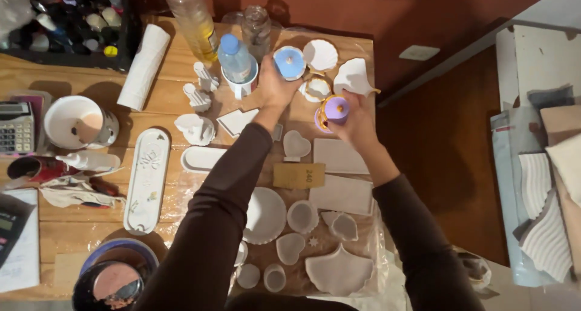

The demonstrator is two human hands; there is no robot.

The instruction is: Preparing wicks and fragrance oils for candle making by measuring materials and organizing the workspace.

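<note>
A blue round piece (289, 63) is gripped by the closed fingers of the left hand (273, 87), beside a water bottle (235, 58). Rightward, a purple lidded pot (334, 112) is clasped by the right hand (356, 122), fingers curled around it, above white plaster dishes (339, 156).

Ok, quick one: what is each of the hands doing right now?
Left hand: closed on a small round blue dish.
Right hand: closed on a small round purple piece with gold trim.
</note>
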